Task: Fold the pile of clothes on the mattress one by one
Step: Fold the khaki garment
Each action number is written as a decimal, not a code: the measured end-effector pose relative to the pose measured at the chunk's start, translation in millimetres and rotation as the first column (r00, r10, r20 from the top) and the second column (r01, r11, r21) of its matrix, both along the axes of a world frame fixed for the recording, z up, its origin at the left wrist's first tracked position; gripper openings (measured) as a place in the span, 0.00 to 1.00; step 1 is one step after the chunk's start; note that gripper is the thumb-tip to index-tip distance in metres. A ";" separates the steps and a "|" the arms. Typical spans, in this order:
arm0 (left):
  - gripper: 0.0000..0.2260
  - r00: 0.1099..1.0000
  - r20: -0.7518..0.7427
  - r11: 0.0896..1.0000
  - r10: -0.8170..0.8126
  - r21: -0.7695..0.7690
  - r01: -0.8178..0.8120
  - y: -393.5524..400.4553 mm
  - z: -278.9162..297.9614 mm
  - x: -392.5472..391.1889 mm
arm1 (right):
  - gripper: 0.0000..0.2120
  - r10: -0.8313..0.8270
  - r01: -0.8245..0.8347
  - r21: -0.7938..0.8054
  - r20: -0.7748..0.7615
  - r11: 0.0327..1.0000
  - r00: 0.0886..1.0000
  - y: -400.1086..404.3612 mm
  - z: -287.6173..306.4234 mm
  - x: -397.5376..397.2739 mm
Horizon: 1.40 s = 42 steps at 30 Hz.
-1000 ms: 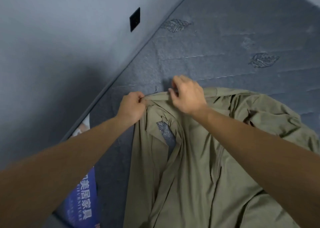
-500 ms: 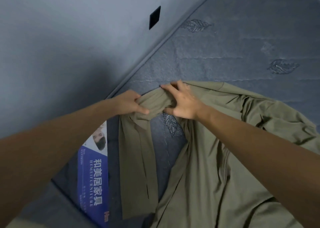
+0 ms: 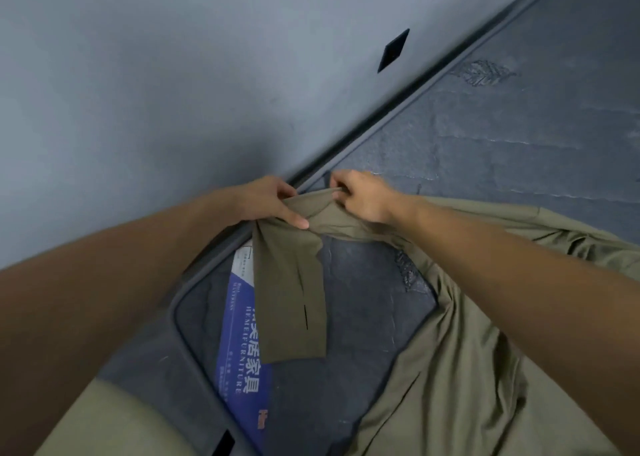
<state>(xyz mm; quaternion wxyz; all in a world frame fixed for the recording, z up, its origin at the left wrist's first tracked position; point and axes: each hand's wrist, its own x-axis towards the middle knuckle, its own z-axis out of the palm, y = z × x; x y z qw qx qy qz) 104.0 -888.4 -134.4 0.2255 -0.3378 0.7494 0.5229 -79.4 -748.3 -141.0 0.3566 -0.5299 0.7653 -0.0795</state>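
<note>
Head view shows an olive shirt (image 3: 467, 351) lifted by its collar edge near the mattress (image 3: 519, 144) corner, most of its body draped over the mattress to the right while one front panel (image 3: 291, 300) hangs free below the hands, with a buttonhole slit visible on it. The cloth looks thin, light and limp — it sags between the two grips, creases easily and hangs straight under its own weight, so it should take no force to lift but will not hold any shape unless laid flat and smoothed. It seems matte rather than slick, so a pinch ought to hold. The collar band, being doubled, is judged the firmest place to hold, and the shoulder seams next best; a grip on the loose panel would only bunch it. The left hand (image 3: 270, 199) pinches the collar edge with its thumb lying over the fabric and fingers curled beneath. The right hand (image 3: 363, 196) grips the same edge just beside it, fingers curled into the fold. The two hands are close together, so the shirt hangs narrow; spreading them along the collar would likely open it out for folding. Below the hanging panel a blue label (image 3: 242, 334) with white characters lies on the mattress corner, and a grey wall (image 3: 173, 75) with a dark socket (image 3: 393, 50) runs along the mattress's far edge — touching it along a dark seam.
</note>
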 end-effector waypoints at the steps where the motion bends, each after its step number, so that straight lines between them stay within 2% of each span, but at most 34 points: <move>1: 0.18 0.999 0.039 1.000 -0.019 0.001 0.019 -4.9 0.9 8.5 | 0.04 -0.011 0.011 -0.006 0.008 1.000 1.000 -3.4 -0.7 -0.8; 3: 0.15 0.996 0.085 0.999 -0.039 0.002 0.039 -14.1 0.3 24.2 | 0.07 -0.015 0.016 -0.001 0.010 1.000 1.000 -7.2 -1.8 -4.3; 5: 0.08 0.997 0.078 1.000 -0.011 -0.003 0.012 -23.5 -0.3 41.3 | 0.09 -0.011 0.012 0.017 -0.063 1.000 0.998 -12.3 -1.0 -4.7; 6: 0.06 0.998 0.060 0.999 0.030 -0.020 -0.028 -27.0 -0.6 49.3 | 0.10 -0.016 0.020 0.030 -0.126 0.999 0.992 -15.0 0.3 -2.9; 8: 0.07 0.988 -0.002 0.984 0.156 -0.086 -0.155 -29.8 -3.2 59.8 | 0.13 -0.026 0.037 0.046 -0.234 0.998 0.972 -19.5 3.1 3.2; 9: 0.08 0.970 -0.043 0.960 0.238 -0.142 -0.242 -31.0 -6.2 66.1 | 0.14 -0.025 0.036 0.037 -0.244 0.999 0.970 -23.4 4.1 10.0; 11: 0.10 0.933 -0.123 0.892 0.337 -0.274 -0.358 -33.2 -11.0 76.2 | 0.12 -0.018 0.022 0.020 -0.166 1.000 0.986 -33.5 4.6 27.7; 14: 0.21 0.941 -0.174 0.865 0.292 -0.371 -0.337 -38.3 -12.6 87.6 | 0.08 0.042 -0.043 0.028 0.031 0.999 0.999 -51.8 9.0 62.2; 16: 0.22 0.953 -0.155 0.901 0.261 -0.314 -0.298 -42.9 -4.4 96.7 | 0.09 0.043 -0.041 -0.028 0.060 0.999 0.997 -63.4 5.3 80.4; 18: 0.18 0.984 -0.045 0.946 0.172 -0.270 -0.178 -49.3 2.9 108.7 | 0.11 -0.017 0.016 -0.081 -0.014 0.997 1.000 -72.1 1.9 88.0; 20: 0.13 0.991 0.114 0.957 0.066 -0.287 -0.031 -54.3 8.9 122.4 | 0.07 -0.068 0.049 -0.111 -0.174 0.993 0.982 -75.0 -1.2 86.4; 22: 0.09 0.982 0.152 0.955 0.113 -0.290 -0.065 -57.0 16.8 132.0 | 0.07 -0.124 0.054 -0.213 -0.329 0.975 0.936 -70.0 1.5 85.1; 23: 0.09 0.978 0.117 0.954 0.171 -0.269 -0.135 -55.1 22.9 133.1 | 0.10 -0.173 0.066 -0.303 -0.340 0.951 0.924 -67.0 3.2 87.7; 24: 0.10 0.970 0.070 0.952 0.234 -0.221 -0.214 -51.1 32.4 132.2 | 0.11 -0.220 0.099 -0.382 -0.288 0.919 0.932 -64.9 5.4 94.4; 25: 0.11 0.954 0.021 0.944 0.298 -0.155 -0.292 -46.1 39.0 129.8 | 0.10 -0.258 0.172 -0.426 -0.152 0.888 0.954 -63.2 7.4 103.2; 26: 0.11 0.933 -0.021 0.930 0.359 -0.082 -0.359 -41.1 45.4 126.3 | 0.07 -0.287 0.287 -0.394 0.061 0.873 0.956 -61.6 13.7 113.1; 27: 0.12 0.916 -0.060 0.917 0.398 -0.009 -0.399 -35.1 50.3 120.9 | 0.05 -0.318 0.405 -0.271 0.314 0.873 0.895 -60.1 19.1 123.3; 28: 0.14 0.904 -0.092 0.909 0.417 0.038 -0.415 -28.3 54.8 115.9 | 0.05 -0.350 0.468 -0.098 0.535 0.878 0.769 -55.8 28.1 133.3; 29: 0.17 0.898 -0.114 0.905 0.425 0.045 -0.423 -22.4 60.8 109.6 | 0.07 -0.379 0.477 0.050 0.683 0.877 0.624 -51.6 34.4 139.9; 30: 0.20 0.889 -0.124 0.898 0.440 0.036 -0.439 -16.7 65.8 103.9 | 0.10 -0.399 0.467 0.142 0.759 0.873 0.514 -48.6 34.5 144.1; 31: 0.20 0.875 -0.134 0.884 0.466 0.034 -0.466 -11.6 69.5 97.8 | 0.16 -0.419 0.479 0.195 0.804 0.856 0.422 -45.8 33.8 145.5; 32: 0.18 0.859 -0.132 0.869 0.495 0.063 -0.492 -7.7 72.4 92.6 | 0.26 -0.439 0.496 0.227 0.820 0.838 0.367 -43.3 35.8 148.9; 34: 0.12 0.868 -0.115 0.875 0.483 0.101 -0.473 0.5 77.4 83.3 | 0.47 -0.477 0.530 0.264 0.819 0.806 0.317 -39.2 26.0 150.3; 35: 0.11 0.880 -0.114 0.886 0.461 0.107 -0.450 4.8 79.5 79.3 | 0.52 -0.488 0.538 0.274 0.818 0.797 0.306 -35.4 27.2 149.8; 36: 0.13 0.887 -0.123 0.893 0.446 0.121 -0.433 11.2 82.4 75.6 | 0.52 -0.473 0.545 0.262 0.832 0.796 0.291 -28.6 29.7 149.1; 39: 0.20 0.875 -0.167 0.885 0.455 0.198 -0.423 26.0 84.0 68.8 | 0.39 -0.462 0.600 0.224 0.842 0.768 0.277 -8.1 39.4 141.0; 41: 0.15 0.888 -0.264 0.926 0.377 0.119 -0.357 37.4 77.7 61.1 | 0.33 -0.493 0.653 0.170 0.797 0.738 0.350 10.1 43.0 129.9; 42: 0.12 0.894 -0.321 0.945 0.313 0.012 -0.327 42.4 73.5 55.7 | 0.30 -0.522 0.677 0.156 0.764 0.720 0.379 19.0 45.1 123.3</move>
